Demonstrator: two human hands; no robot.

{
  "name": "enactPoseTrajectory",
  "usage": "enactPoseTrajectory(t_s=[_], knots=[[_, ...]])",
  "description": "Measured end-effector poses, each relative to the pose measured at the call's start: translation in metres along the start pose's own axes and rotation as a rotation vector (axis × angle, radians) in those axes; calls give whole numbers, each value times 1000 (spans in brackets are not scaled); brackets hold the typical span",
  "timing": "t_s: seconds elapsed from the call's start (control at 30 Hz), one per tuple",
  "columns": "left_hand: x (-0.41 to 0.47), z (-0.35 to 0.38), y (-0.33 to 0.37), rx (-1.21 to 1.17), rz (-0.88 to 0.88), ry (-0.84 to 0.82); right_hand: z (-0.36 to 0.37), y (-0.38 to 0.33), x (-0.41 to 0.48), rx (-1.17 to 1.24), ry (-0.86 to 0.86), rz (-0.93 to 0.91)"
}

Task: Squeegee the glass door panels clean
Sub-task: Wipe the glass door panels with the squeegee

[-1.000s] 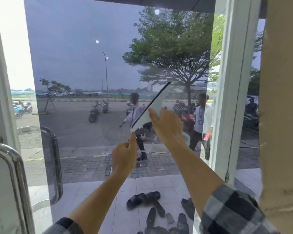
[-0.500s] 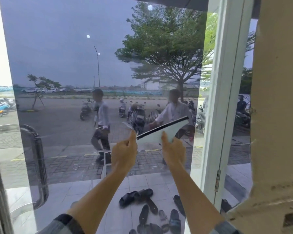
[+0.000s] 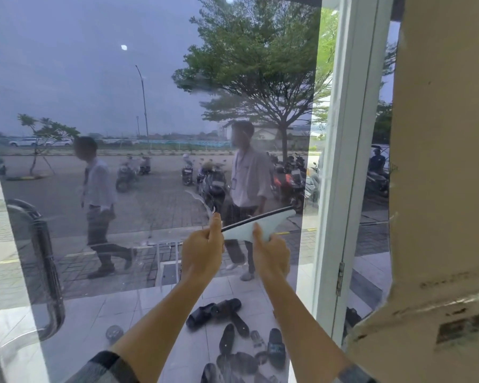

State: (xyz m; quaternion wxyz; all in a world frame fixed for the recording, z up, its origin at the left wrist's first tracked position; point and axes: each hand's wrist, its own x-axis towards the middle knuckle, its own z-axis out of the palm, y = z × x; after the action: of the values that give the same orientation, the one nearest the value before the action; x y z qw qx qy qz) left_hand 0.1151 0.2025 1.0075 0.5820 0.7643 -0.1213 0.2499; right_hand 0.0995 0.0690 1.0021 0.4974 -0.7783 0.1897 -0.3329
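Observation:
A tinted glass door panel (image 3: 150, 92) fills the view, with wet streaks near its middle. A pale squeegee (image 3: 263, 225) with a black rubber blade lies against the glass, blade edge up and nearly level, its right end slightly higher. My right hand (image 3: 271, 255) grips the squeegee body from below. My left hand (image 3: 202, 252) pinches the blade's left end with its fingertips.
A white door frame (image 3: 343, 161) stands right of the panel, with a cream pillar (image 3: 443, 189) beyond it. A curved metal door handle (image 3: 43, 258) is at the left. Sandals (image 3: 227, 324) lie outside on the tiles. Two people walk past outside.
The squeegee has swung from a steep diagonal to nearly level and come lower on the glass. Both hands stayed on it. The view has shifted right and down.

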Motion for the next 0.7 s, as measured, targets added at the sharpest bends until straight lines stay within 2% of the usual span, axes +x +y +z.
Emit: enactPoseTrajectory(t_s=[0.13,0.3,0.4,0.57,0.7], knots=[[2,-3,10,-46,9,-14,-18,-38,24,55,73,-133],[11,-3,14,-79,-14,-20,-49,-87,60,53,106,-182],[14,-3,10,-105,-27,-37,-44,-66,64,77,56,-97],[11,-6,2,-77,-28,-13,-21,-7,38,245,56,138],[7,-7,-4,-39,-13,-26,-6,10,17,416,63,327]])
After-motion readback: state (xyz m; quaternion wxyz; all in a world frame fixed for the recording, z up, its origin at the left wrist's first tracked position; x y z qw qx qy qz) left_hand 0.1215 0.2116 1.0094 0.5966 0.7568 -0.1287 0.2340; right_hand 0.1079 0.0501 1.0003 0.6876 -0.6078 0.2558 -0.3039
